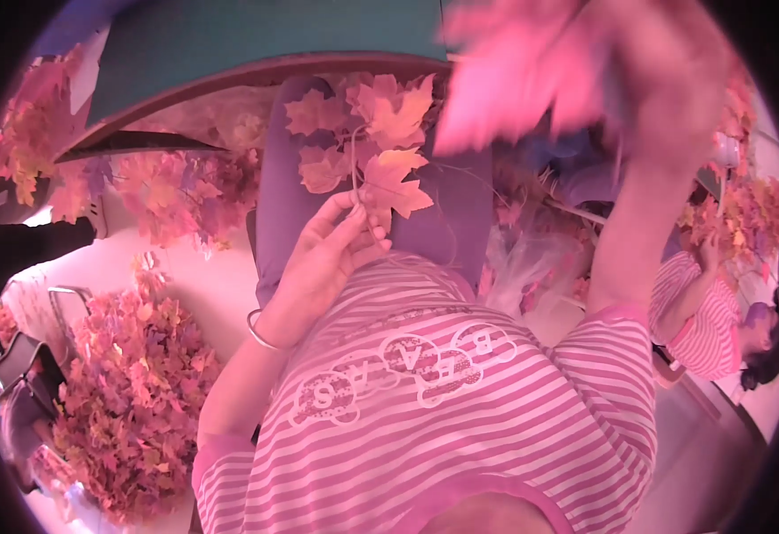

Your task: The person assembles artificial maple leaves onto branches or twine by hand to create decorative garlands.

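Two hands are up in my view. My left hand (pixel 322 262) pinches the stem of a sprig of orange maple leaves (pixel 380 142) over my lap. My right hand (pixel 665 80), raised and blurred, is clamped on a leaf cluster (pixel 505 80).

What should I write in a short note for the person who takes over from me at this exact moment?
Left hand: grip pinches the stem of a small sprig of orange artificial maple leaves over the lap.
Right hand: raised high and blurred, next to another leaf cluster; whether its grip is closed cannot be seen.
Piles of leaf sprigs lie on the left side, more on the right, where another person works.
Done and left: cannot tell from this view.
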